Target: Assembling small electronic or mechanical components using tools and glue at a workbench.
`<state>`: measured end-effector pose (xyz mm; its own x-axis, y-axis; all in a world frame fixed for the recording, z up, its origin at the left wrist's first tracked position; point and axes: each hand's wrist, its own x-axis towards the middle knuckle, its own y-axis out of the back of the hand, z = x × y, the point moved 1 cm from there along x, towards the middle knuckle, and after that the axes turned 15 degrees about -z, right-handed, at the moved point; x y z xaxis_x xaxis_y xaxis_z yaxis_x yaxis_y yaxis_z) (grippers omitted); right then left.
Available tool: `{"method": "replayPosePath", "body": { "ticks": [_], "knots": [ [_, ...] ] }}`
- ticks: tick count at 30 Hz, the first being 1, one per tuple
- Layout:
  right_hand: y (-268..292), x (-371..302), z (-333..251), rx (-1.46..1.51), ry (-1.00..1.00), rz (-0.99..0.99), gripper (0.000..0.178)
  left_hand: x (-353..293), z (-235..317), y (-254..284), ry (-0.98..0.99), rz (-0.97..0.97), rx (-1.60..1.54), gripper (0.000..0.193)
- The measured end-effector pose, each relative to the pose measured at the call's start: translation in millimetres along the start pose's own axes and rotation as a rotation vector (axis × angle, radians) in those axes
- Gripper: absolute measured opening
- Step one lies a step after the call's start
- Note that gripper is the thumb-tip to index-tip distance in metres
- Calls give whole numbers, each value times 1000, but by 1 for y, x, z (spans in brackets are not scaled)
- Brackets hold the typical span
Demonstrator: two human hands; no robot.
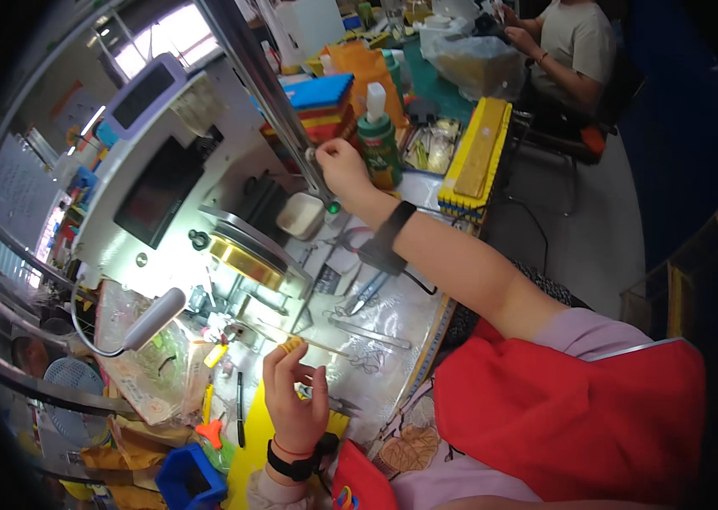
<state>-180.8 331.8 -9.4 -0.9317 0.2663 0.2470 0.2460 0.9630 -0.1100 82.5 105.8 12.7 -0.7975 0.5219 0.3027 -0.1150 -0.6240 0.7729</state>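
My right hand (344,170) reaches out to a slanted metal post (267,89), its fingers closed around a small knob (310,155) on the post's side. The fingertips partly hide that knob. Lower down, my left hand (295,404) is raised over the bench with bent fingers, the thumb standing apart. Yellow ribbed covers (292,344) sit at its fingertips, and I see nothing gripped there. Ahead of it is a bench machine with a gold-coloured drum (244,261). A thin rod (316,345) runs from the machine past the left fingertips.
A white lamp (155,319) lights the machine. Tweezers (366,291) and pliers (350,240) lie on the bench. Near my right hand stands a green canister (378,149). A yellow rack (480,161) lies beyond. Below left is a blue bin (192,478). Another person (576,51) sits at the back right.
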Motion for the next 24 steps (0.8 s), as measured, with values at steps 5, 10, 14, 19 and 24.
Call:
{"method": "replayPosePath", "body": {
  "ticks": [5, 10, 14, 19, 24],
  "knots": [
    [6, 14, 17, 94, 39, 64, 16, 2, -3, 1, 10, -51, 50, 40],
    [5, 8, 7, 386, -176, -193, 12, 0, -13, 0, -15, -41, 7, 36],
    [13, 13, 16, 647, -277, -333, 10, 2, -10, -1, 23, -52, 3, 36],
    [11, 6, 10, 775, -361, -468, 8, 2, -13, 0, 57, -68, 35, 34],
    [13, 12, -4, 170, 33, -473, 14, 8, -17, 6, 32, -25, 98, 37]
  ]
}}
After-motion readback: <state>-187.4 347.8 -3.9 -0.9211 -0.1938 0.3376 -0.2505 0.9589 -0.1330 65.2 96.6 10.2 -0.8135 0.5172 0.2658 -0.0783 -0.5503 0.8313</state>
